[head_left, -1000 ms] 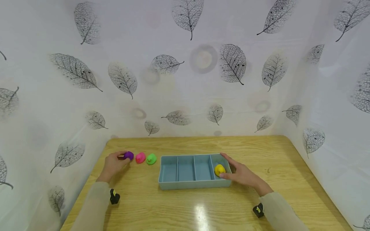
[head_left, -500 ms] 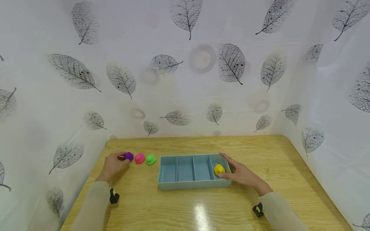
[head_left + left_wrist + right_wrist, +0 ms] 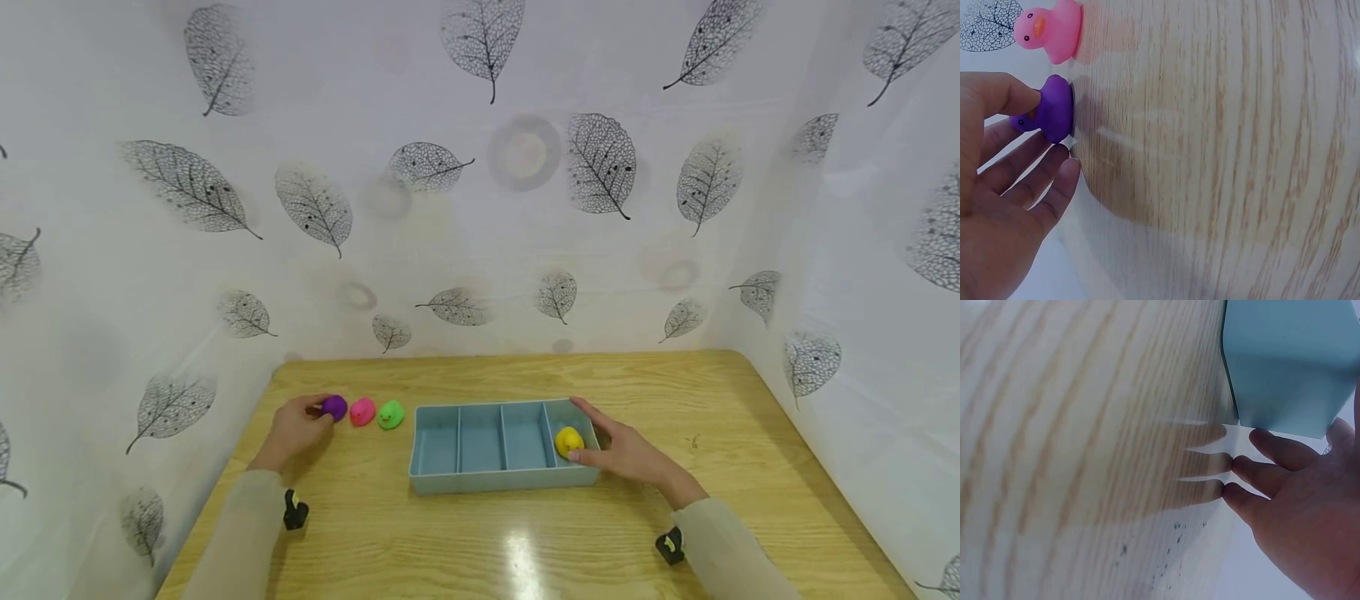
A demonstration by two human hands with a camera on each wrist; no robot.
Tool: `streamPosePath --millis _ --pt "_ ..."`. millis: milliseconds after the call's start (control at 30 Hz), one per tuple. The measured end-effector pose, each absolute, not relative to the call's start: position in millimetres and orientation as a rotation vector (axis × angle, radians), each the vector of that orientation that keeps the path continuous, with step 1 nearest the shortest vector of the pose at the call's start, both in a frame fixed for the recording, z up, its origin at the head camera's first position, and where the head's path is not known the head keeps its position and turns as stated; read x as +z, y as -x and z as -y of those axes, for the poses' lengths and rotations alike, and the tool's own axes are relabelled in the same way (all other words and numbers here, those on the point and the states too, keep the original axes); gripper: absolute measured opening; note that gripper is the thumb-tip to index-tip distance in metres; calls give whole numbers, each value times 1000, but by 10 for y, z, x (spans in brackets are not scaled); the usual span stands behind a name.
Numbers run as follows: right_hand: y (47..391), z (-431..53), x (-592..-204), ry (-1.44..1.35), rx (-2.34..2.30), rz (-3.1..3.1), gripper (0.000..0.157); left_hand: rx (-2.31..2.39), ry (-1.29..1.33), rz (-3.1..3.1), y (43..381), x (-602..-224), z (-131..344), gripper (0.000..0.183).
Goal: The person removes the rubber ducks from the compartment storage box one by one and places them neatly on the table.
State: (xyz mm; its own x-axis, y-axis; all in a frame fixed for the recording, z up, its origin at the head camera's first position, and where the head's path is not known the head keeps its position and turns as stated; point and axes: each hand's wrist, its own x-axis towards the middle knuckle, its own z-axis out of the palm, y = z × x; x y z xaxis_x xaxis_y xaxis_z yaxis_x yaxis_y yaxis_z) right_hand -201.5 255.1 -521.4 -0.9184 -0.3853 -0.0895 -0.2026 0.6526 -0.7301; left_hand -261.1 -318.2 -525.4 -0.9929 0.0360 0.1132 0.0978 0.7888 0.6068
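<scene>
At the back left, my left hand (image 3: pixel 297 431) pinches a purple rubber duck (image 3: pixel 334 407) between thumb and fingers. The left wrist view shows the thumb against the purple duck (image 3: pixel 1056 109), its base right at the wood. A pink rubber duck (image 3: pixel 363 411) and a green one (image 3: pixel 391 414) sit in line to its right. My right hand (image 3: pixel 630 450) grips the right end of a blue-grey four-part box (image 3: pixel 495 479), thumb over the rim. In its rightmost compartment lies a yellow rubber duck (image 3: pixel 569 442), close by the thumb tip. The right wrist view shows fingers (image 3: pixel 1272 475) beside the box's outer wall.
Everything stands on a wooden table (image 3: pixel 420 542). A white leaf-print curtain (image 3: pixel 480 242) rises behind it and on both sides. The box's other three compartments (image 3: pixel 437 446) hold nothing. A black wrist mount (image 3: pixel 296 510) hangs at the left sleeve, another (image 3: pixel 670 546) at the right.
The head view has shifted very slightly. Left fingers have settled a little around the purple duck, which stays in its place; the right hand has not moved.
</scene>
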Motion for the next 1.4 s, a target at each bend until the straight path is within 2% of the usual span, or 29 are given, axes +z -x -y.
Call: streamPosePath --millis 633,867,1167,1400 --pt "2009 -2545 -5232 469 -1125 -2635 94 -1040 62 2908 2578 -5281 3200 50" --pt "2013 -2545 -5235 481 -1109 -2651 94 -1107 -30 2854 2570 -5151 3192 51" --pt "2035 -2566 -5256 503 -1107 -2658 93 -1080 83 2697 2561 -4902 3057 50" --pt "2044 -2578 -5266 560 -1124 -2646 98 -1057 197 2615 2517 -4779 2833 46"
